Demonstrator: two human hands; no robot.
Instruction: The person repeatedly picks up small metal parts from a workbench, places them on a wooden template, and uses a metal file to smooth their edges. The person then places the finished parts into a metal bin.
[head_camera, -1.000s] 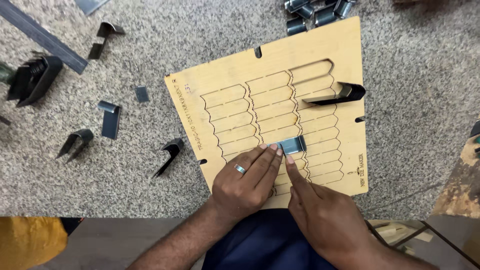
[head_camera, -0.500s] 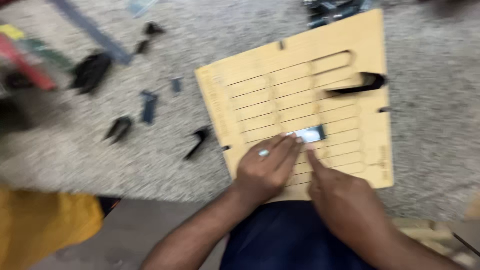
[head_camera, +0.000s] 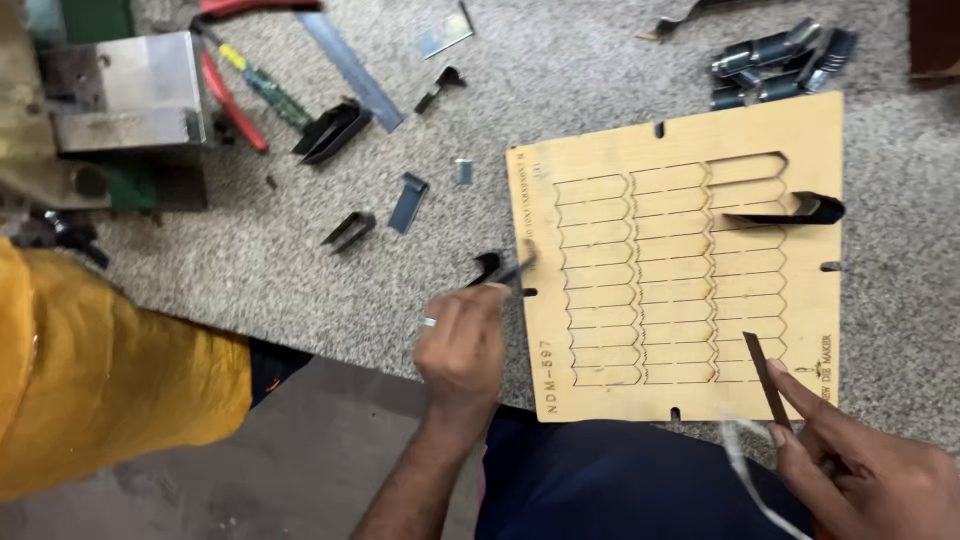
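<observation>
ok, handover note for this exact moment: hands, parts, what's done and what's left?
Left hand: at the board's left edge, fingertips on a small bent black metal piece.
Right hand: at the lower right corner, pinching a flat dark metal strip that lies across the wooden die board.
Board sits on grey carpet. One bent blade is seated in the upper right slots.
Spare bent pieces lie loose left of the board, a pile above it.
Done: one blade in. Left: nearly all slots look unfilled.
</observation>
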